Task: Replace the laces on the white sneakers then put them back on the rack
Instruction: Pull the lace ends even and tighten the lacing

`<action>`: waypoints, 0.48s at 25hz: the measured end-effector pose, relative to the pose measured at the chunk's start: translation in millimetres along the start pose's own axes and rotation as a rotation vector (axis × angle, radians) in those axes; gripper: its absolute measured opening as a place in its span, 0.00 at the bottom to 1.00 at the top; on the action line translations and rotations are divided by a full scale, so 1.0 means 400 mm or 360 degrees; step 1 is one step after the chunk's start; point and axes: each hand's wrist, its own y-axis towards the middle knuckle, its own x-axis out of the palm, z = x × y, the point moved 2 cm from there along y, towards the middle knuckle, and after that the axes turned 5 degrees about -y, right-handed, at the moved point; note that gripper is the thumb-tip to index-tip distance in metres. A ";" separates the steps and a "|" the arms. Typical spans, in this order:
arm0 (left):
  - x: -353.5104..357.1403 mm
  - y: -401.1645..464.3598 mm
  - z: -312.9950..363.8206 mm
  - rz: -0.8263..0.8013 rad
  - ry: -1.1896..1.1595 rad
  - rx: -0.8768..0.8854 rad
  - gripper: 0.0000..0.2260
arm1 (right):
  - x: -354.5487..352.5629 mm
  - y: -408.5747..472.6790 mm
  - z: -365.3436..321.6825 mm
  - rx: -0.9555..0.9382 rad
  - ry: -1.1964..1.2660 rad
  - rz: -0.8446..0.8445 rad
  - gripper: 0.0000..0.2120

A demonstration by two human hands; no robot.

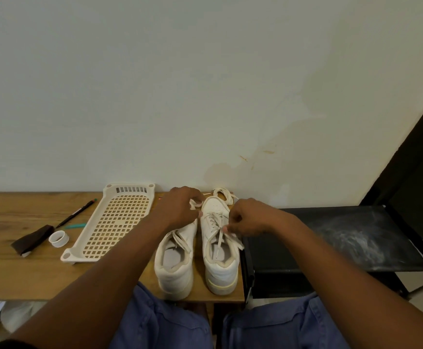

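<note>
White lace pinched in your right hand, left hand gripping another; tugging unevenly could unthread the right sneaker.

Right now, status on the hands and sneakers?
Both hands pinching lace: left hand, right hand. Right sneaker part-laced, left sneaker waiting. Loose lace behind.

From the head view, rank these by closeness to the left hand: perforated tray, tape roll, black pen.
From the left hand:
1. Perforated tray, just to its left.
2. Black pen, beyond the tray, toward the wall.
3. Tape roll, farthest left, near the tray's front corner.
</note>
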 end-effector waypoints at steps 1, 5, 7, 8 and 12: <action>-0.018 -0.021 0.001 0.0132 -0.0057 -0.0040 0.12 | -0.008 -0.005 -0.011 -0.0018 -0.0007 0.0184 0.15; -0.094 -0.156 0.016 0.0690 0.0085 -0.0180 0.07 | -0.004 -0.087 -0.112 -0.0047 -0.0099 0.0558 0.14; -0.083 -0.238 0.030 0.0689 0.0290 -0.0261 0.10 | 0.032 -0.150 -0.162 -0.0031 -0.0240 0.0515 0.18; -0.060 -0.276 0.042 0.0567 0.0408 -0.0339 0.15 | 0.057 -0.177 -0.182 -0.0004 -0.0298 0.0449 0.18; 0.042 -0.366 0.068 0.0095 0.0810 -0.0446 0.26 | 0.157 -0.203 -0.209 0.0099 -0.0521 0.0236 0.18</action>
